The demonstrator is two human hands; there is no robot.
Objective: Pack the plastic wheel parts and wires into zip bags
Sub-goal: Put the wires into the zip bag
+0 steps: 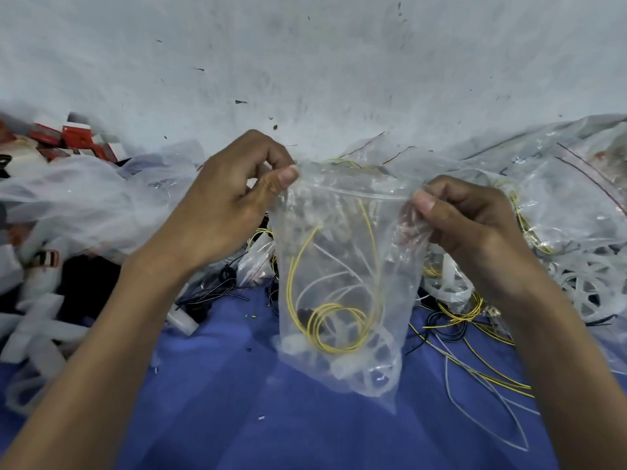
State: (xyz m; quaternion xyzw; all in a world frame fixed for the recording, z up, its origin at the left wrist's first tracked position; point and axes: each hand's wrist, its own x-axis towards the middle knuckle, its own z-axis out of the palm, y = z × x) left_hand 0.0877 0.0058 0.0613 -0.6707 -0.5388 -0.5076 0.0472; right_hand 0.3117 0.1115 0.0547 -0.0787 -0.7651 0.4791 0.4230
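Spreading under everything is a blue cloth [237, 385], crowded on the right by a heap of bags [559, 184] and loose wires [475, 334], and on the left by white plastic pieces [40, 320]; none blocks the hands. Above it hangs the zip bag [342, 266], held by its top corners, probably so the contents settle and the seal pulls straight. The left hand [217, 205] pinches one corner, the right hand [475, 225] the other. A coiled yellow wire [336, 320] and a clear wheel part [356, 364] sit at the bottom.
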